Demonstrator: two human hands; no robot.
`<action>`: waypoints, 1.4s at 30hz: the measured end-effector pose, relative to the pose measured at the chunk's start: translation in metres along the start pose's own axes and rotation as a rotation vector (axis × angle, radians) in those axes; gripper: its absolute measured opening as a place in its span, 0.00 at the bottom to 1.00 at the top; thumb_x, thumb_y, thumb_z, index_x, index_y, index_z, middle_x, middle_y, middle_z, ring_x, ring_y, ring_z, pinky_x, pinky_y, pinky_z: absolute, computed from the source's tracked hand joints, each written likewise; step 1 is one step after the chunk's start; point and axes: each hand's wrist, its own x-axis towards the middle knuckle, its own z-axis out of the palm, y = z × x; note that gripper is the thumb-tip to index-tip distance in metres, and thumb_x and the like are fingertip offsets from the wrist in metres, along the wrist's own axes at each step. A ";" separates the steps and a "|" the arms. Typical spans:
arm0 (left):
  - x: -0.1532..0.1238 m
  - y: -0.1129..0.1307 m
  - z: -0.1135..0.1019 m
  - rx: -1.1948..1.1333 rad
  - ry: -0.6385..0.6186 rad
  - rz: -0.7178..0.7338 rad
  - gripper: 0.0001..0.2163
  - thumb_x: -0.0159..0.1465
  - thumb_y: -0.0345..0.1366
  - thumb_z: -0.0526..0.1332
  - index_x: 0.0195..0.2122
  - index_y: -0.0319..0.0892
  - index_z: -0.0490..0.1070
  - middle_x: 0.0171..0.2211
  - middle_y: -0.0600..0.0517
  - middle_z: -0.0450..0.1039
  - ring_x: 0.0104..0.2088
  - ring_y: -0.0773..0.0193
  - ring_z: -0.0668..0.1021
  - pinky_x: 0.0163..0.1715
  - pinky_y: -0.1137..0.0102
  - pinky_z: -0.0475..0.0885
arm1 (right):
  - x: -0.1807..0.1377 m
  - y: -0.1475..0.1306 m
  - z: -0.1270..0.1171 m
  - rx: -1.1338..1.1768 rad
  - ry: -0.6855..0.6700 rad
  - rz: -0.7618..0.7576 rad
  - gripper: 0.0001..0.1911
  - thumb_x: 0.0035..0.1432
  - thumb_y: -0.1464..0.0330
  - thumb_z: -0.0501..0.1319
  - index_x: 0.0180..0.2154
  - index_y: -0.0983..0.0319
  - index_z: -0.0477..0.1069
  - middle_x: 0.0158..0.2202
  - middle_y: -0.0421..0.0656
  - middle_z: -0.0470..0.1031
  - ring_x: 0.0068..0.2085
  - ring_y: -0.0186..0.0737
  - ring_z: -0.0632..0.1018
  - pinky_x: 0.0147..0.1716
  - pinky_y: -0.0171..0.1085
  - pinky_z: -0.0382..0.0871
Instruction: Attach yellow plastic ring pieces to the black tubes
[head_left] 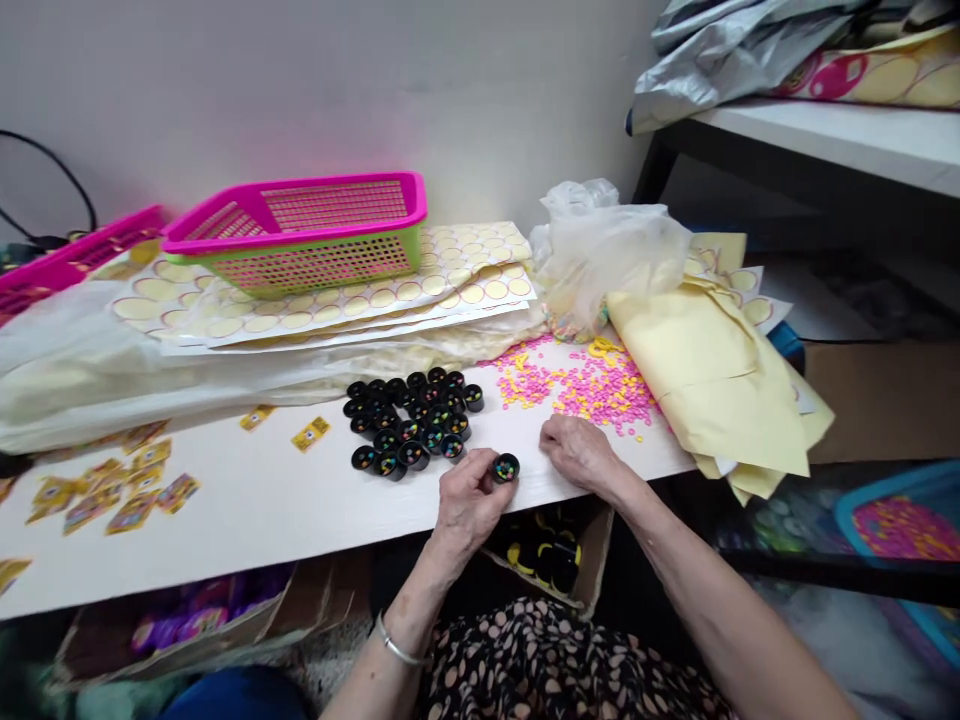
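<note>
My left hand (471, 500) is closed round a small black cup (506, 467) at the table's front edge; bits of several colours show inside it. To its right, my right hand (576, 452) rests on the white table with its fingers curled together; whatever they pinch is hidden. Just beyond that hand lies a loose spread of pink and yellow beads (604, 390). Left of my hands stands a cluster of similar black cups (412, 430), open side up, with coloured bits in many of them.
Behind the cups are stacked sticker sheets (480, 292) under a pink and green basket (322, 270). A plastic bag (607, 245) and folded yellow paper (705, 365) sit at right. Small gold packets (120, 490) lie at left. Below the edge is a cardboard box (596, 560).
</note>
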 end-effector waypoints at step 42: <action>0.023 -0.003 0.018 -0.166 -0.186 0.073 0.04 0.54 0.29 0.59 0.30 0.42 0.71 0.30 0.54 0.70 0.32 0.66 0.72 0.33 0.73 0.65 | -0.019 -0.046 0.004 -0.291 0.203 -0.259 0.11 0.50 0.80 0.54 0.29 0.63 0.72 0.29 0.47 0.69 0.33 0.42 0.67 0.33 0.39 0.58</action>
